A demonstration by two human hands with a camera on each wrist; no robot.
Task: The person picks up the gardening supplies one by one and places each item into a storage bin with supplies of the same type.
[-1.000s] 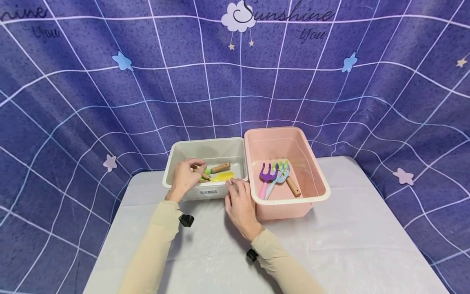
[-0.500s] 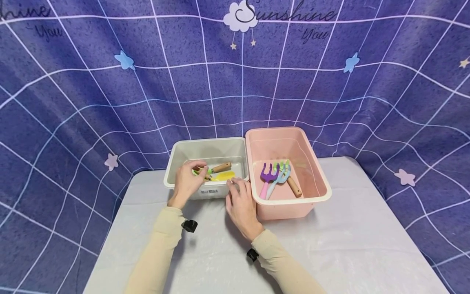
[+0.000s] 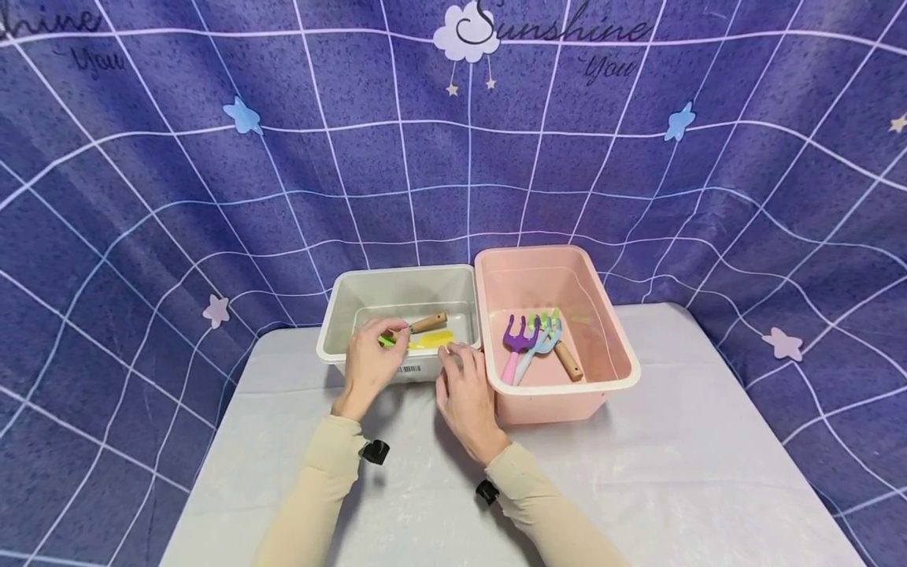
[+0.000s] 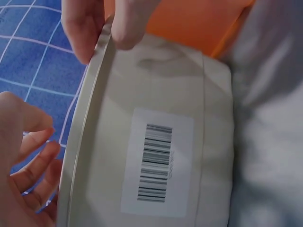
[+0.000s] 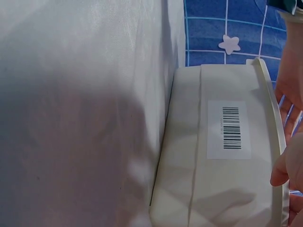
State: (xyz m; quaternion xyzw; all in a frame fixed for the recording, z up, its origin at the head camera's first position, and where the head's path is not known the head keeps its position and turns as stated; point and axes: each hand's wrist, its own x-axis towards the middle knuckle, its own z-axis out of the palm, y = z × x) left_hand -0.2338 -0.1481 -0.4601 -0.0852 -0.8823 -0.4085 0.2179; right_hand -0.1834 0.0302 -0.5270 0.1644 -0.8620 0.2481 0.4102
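Observation:
In the head view my left hand [image 3: 373, 358] reaches over the front rim of a grey plastic bin [image 3: 368, 287], fingers loosely bent above hand tools. No held thing shows between its fingers in the left wrist view. Under and beside it lie a yellow blade [image 3: 432, 339], a green piece [image 3: 386, 341] and a wooden handle [image 3: 429, 322]; the hand hides part of them. My right hand [image 3: 468, 398] pinches the bin's front rim near its right corner, with digits on both sides of the rim in the left wrist view.
Against the grey bin's right side stands a taller pink bin [image 3: 616, 346]. In it lie a purple hand fork [image 3: 520, 339], a light blue one [image 3: 546, 340] and a green one with a wooden handle [image 3: 567, 362]. A patterned blue curtain [image 3: 468, 157] hangs behind the pale table [image 3: 680, 441].
My left hand has moved a little to the right inside the grey bin, now covering a wooden handle by the yellow blade. My right hand stays at the rim.

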